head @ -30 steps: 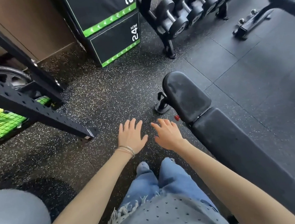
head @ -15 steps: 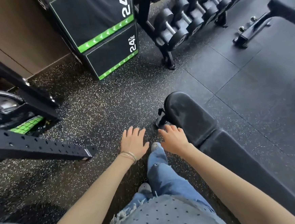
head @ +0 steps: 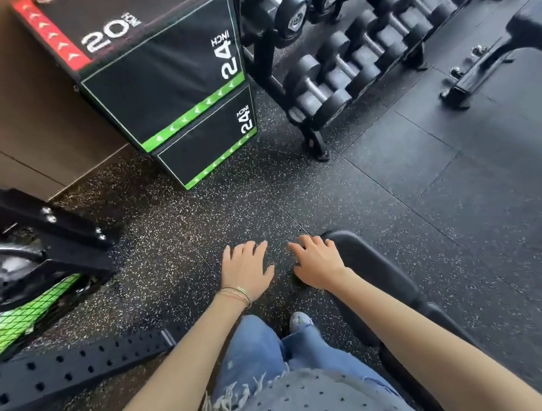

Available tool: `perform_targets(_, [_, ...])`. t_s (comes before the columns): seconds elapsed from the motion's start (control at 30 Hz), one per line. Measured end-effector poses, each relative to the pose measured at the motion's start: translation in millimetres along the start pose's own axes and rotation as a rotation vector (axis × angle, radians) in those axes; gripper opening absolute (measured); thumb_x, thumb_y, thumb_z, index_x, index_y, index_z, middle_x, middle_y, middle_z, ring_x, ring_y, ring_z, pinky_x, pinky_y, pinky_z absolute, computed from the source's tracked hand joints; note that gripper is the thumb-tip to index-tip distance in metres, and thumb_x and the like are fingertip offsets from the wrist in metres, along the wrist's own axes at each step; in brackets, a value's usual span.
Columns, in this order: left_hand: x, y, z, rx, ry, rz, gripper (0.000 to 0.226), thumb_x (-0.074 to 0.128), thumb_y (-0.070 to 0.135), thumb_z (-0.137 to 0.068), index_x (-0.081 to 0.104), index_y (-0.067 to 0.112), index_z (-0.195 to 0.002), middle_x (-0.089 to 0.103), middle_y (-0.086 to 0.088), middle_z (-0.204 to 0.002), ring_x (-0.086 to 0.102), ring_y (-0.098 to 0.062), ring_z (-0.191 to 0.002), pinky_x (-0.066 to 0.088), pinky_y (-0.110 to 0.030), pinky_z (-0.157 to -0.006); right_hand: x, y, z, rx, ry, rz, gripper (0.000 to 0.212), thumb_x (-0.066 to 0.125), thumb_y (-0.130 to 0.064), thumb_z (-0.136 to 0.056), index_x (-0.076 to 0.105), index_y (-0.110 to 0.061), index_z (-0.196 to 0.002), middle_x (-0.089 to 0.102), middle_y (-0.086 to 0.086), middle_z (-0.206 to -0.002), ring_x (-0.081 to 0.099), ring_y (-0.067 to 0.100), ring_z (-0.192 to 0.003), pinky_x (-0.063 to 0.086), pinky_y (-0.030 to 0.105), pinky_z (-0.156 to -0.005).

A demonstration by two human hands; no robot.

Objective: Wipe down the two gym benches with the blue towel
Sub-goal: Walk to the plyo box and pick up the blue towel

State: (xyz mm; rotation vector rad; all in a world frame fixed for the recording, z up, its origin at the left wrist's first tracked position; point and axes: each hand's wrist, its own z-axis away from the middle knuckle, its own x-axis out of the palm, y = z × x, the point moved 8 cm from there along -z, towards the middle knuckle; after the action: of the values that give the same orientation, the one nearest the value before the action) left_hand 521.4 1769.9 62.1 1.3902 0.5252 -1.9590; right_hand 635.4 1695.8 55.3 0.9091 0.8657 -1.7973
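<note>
The fingers (head: 244,251) of the left hand (head: 247,270) lie straight and slightly apart, palm down, clasping nothing. The fingers (head: 311,244) of the right hand (head: 316,265) are loosely spread and a little bent at the knuckles, also gripping nothing. Both hands reach forward side by side with a narrow gap between them, over the speckled rubber floor (head: 424,193). Thin bangles (head: 237,294) circle the left wrist.

The right hand's fingertips lie across the rounded end of the nearer gym bench (head: 373,267) - whether they touch its black pad or hover above it cannot be told. That bench runs from beside the right hand back along the right forearm toward the lower right edge. The second gym bench (head: 537,22) stands well apart at the upper right, its black frame foot (head: 467,84) on the floor.

Below the arms are blue jeans (head: 258,352) with a frayed hem of a dotted top over them, and the toe of one shoe (head: 300,321) between the forearms. Ahead, stacked plyo boxes (head: 163,93) marked 20 and 24 inch stand against a brown wall panel (head: 12,112), just beside a dumbbell rack (head: 349,69) with rows of dark dumbbells. At the left - a black perforated rack beam (head: 75,366), a weight plate (head: 2,272) and a bright green mesh (head: 28,316).
</note>
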Motion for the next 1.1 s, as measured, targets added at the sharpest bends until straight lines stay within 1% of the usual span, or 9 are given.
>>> perform_targets(0.1, [-8.5,-12.6,-33.7,0.009,-0.028,-0.009,0.059,0.04,0.051,-0.09,0.031,0.027,-0.143,0.042,-0.001,-0.145,0.041,-0.023,-0.131,0.022,-0.044,-0.113,-10.4,7.2,-29.2,0.024,0.003,-0.018,0.051,0.051,-0.033,-0.09,0.038,-0.022,-0.137,0.042,0.009,-0.134,0.04,0.032,-0.124,0.033,0.047,-0.101])
perform_targets(0.27, [-23.4,-39.9,-98.9,0.067,-0.04,-0.025,0.059,0.041,0.051,-0.09,0.031,0.028,-0.143,0.042,-0.001,-0.144,0.04,-0.022,-0.131,0.022,-0.045,-0.113,-35.3,15.7,-86.4,0.106,0.022,-0.052,0.05,0.047,-0.034,-0.093,0.035,-0.021,-0.139,0.042,0.011,-0.137,0.04,0.033,-0.125,0.032,0.049,-0.103])
perform_targets(0.43, [-48.0,-83.2,-166.0,0.127,-0.029,-0.047,0.059,0.041,0.052,-0.09,0.032,0.028,-0.143,0.042,-0.001,-0.144,0.037,-0.021,-0.133,0.021,-0.044,-0.112,-63.8,0.3,-152.9,0.172,-0.014,-0.076,0.057,0.048,-0.031,-0.091,0.029,-0.021,-0.144,0.037,0.012,-0.143,0.036,0.034,-0.129,0.03,0.05,-0.106])
perform_targets(0.57, [-73.7,-123.7,-214.9,0.17,-0.033,-0.072,0.06,0.04,0.051,-0.09,0.031,0.026,-0.144,0.042,-0.002,-0.145,0.036,-0.022,-0.134,0.021,-0.044,-0.113,-97.0,-22.7,-204.4,0.198,-0.006,-0.115,0.058,0.048,-0.032,-0.092,0.028,-0.022,-0.145,0.037,0.011,-0.143,0.034,0.034,-0.13,0.029,0.05,-0.107])
perform_targets(0.8, [-109.2,-175.9,-275.4,0.196,-0.006,-0.083,0.059,0.042,0.051,-0.09,0.033,0.026,-0.142,0.043,-0.004,-0.144,0.036,-0.024,-0.133,0.021,-0.045,-0.113,-142.7,-53.5,-275.0,0.202,0.025,-0.136,0.058,0.048,-0.032,-0.092,0.028,-0.021,-0.146,0.035,0.011,-0.145,0.034,0.033,-0.131,0.029,0.051,-0.107])
perform_targets(0.97, [-114.3,-192.6,-304.7,0.179,-0.027,-0.058,0.06,0.042,0.051,-0.089,0.032,0.026,-0.143,0.04,-0.003,-0.145,0.032,-0.024,-0.135,0.02,-0.045,-0.114,-158.9,-50.0,-307.5,0.212,0.019,-0.134,0.055,0.048,-0.03,-0.091,0.033,-0.022,-0.142,0.039,0.01,-0.14,0.038,0.033,-0.127,0.033,0.049,-0.104])
perform_targets(1.1, [-116.0,-197.2,-332.7,0.158,-0.055,-0.061,0.06,0.041,0.051,-0.09,0.031,0.026,-0.144,0.04,-0.003,-0.146,0.031,-0.025,-0.135,0.019,-0.046,-0.114,-169.5,-40.5,-333.2,0.19,-0.006,-0.087,0.054,0.05,-0.033,-0.092,0.033,-0.021,-0.142,0.041,0.01,-0.136,0.039,0.032,-0.124,0.034,0.049,-0.103])
